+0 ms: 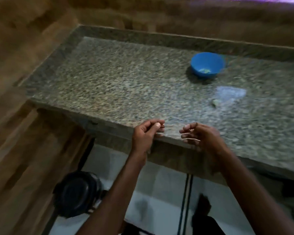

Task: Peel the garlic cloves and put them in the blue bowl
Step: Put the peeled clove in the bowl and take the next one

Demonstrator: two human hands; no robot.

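Facing up: blue bowl point(206, 65) opening

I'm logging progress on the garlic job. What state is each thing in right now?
blue bowl: upright on the counter, a few pale pieces inside.
loose clove: lying alone on the countertop; too blurred to say if it is peeled.
left hand: fingers curled, apparently pinching something small.
right hand: loosely curled, holding nothing visible.
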